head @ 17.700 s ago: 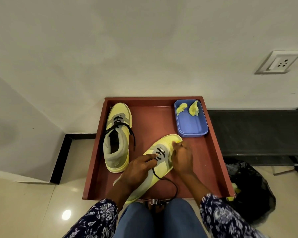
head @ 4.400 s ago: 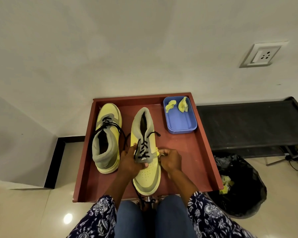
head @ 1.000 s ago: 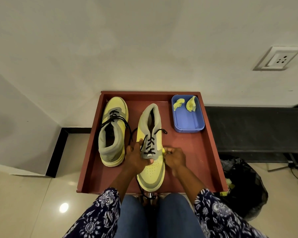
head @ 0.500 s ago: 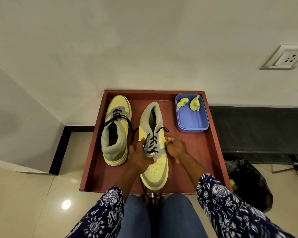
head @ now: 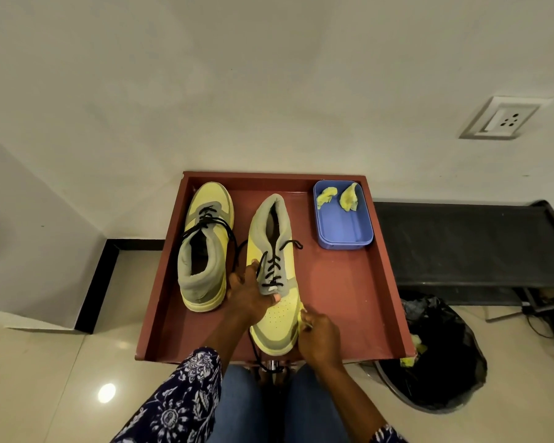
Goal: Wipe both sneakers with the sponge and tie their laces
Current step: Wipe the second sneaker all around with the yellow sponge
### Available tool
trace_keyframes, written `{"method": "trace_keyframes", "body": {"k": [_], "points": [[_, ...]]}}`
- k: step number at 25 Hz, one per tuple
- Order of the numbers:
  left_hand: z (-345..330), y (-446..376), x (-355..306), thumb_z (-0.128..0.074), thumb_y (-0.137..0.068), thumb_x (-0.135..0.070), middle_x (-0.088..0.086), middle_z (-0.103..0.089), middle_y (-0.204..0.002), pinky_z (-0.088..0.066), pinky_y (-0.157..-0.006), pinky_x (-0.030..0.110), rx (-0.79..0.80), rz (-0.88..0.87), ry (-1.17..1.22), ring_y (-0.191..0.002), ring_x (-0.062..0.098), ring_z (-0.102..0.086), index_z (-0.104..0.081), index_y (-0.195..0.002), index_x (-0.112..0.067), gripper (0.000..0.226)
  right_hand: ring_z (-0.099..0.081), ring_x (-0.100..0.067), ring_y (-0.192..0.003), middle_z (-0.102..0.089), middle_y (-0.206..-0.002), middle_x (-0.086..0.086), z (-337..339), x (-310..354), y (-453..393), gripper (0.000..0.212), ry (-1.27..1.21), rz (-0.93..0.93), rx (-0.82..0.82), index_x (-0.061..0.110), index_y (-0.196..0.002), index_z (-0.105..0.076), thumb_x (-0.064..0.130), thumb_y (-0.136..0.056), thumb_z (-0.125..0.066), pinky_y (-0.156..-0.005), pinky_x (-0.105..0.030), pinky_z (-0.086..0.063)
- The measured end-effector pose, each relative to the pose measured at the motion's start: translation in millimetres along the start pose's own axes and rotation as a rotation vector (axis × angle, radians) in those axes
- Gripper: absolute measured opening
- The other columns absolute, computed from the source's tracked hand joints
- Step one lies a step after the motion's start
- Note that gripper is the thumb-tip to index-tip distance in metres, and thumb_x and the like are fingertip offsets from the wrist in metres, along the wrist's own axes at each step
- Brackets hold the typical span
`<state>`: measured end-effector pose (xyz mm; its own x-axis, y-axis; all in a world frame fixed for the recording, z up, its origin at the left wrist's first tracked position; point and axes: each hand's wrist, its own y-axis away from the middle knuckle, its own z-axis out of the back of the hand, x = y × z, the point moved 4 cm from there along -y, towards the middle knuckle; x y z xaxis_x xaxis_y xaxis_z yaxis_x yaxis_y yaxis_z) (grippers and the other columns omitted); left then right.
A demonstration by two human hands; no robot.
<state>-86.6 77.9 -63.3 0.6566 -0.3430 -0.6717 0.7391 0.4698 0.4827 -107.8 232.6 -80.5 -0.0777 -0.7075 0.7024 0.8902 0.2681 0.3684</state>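
Note:
Two yellow-and-grey sneakers with black laces stand on a red-brown tray (head: 349, 302). The left sneaker (head: 205, 247) points away from me, its laces loose. The right sneaker (head: 274, 276) points toward me. My left hand (head: 248, 295) grips its grey tongue and left side. My right hand (head: 317, 335) pinches a small yellow sponge piece (head: 301, 314) against the sneaker's right side near the toe; most of the sponge is hidden by my fingers. One lace end hangs over the tray's front edge.
A blue plastic box (head: 344, 227) with two yellow sponge scraps stands at the tray's back right corner. A black bin bag (head: 438, 353) sits on the floor at the right, below a dark bench (head: 467, 244). A wall runs behind the tray.
My right hand has slid with the sponge from beside the laces down the sneaker's right side toward the toe. My left hand keeps its hold on the tongue.

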Motion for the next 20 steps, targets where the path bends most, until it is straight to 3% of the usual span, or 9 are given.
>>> {"method": "trace_keyframes", "body": {"k": [4,12,15,20], "points": [[0,0,1,-0.072,-0.078,-0.029,0.016,-0.022,-0.134,-0.030,-0.110,0.040,0.013,0.002,0.002,-0.129,0.033,-0.031,-0.013,-0.145,-0.021,0.089,-0.062,-0.016,-0.094,-0.069,-0.103,-0.006,-7,-3,19,0.024,-0.028,-0.021,0.056,0.003,-0.105,-0.068,-0.001,-0.087,-0.052,-0.075,-0.020,-0.049],[1,-1,1,-0.072,-0.078,-0.026,0.014,-0.021,-0.133,-0.031,-0.109,0.039,0.033,-0.004,0.028,-0.128,0.031,-0.032,-0.014,-0.145,-0.022,0.089,-0.058,-0.015,-0.065,-0.065,-0.065,-0.003,2,-7,1,0.031,-0.117,-0.174,0.057,0.012,-0.065,-0.073,-0.004,-0.080,-0.051,-0.062,-0.035,-0.053],[1,-1,1,-0.072,-0.078,-0.025,0.015,-0.021,-0.133,-0.031,-0.109,0.037,0.031,-0.009,0.028,-0.127,0.031,-0.034,-0.014,-0.145,-0.021,0.089,-0.055,-0.014,-0.062,-0.057,-0.052,0.005,8,0,-11,0.036,-0.083,-0.160,0.061,0.020,-0.058,-0.068,-0.004,-0.078,-0.050,-0.064,-0.031,-0.050],[1,-1,1,-0.072,-0.078,-0.023,0.015,-0.022,-0.132,-0.030,-0.107,0.035,0.026,-0.024,0.034,-0.128,0.027,-0.030,-0.015,-0.145,-0.020,0.088,-0.053,-0.017,-0.065,-0.056,-0.056,-0.001,12,17,-43,0.030,-0.033,-0.112,0.065,0.005,-0.075,-0.074,-0.005,-0.078,-0.046,-0.066,-0.031,-0.047]]}}
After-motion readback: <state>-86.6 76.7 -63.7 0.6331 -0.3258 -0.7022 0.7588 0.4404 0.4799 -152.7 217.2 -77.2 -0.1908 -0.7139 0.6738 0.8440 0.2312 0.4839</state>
